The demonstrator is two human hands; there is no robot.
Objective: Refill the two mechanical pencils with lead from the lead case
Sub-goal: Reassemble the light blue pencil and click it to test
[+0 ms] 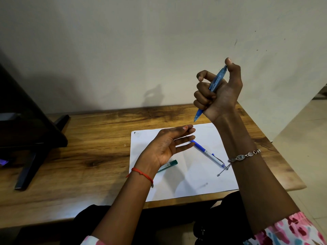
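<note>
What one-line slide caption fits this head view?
Right hand grips light-blue mechanical pencil tip-down, thumb on cap, above open left hand.

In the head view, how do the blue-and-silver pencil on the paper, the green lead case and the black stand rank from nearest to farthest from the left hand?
From the left hand:
1. Blue-and-silver pencil: on the paper, its tip right at the fingers.
2. Green lead case: on the paper, beside the wrist. Close to rank 1; hard to separate.
3. Black stand: far left on the table.

Dark print is carried on the barrel of the light blue pencil (216, 84) and on the green lead case (169, 165); neither is legible.
</note>
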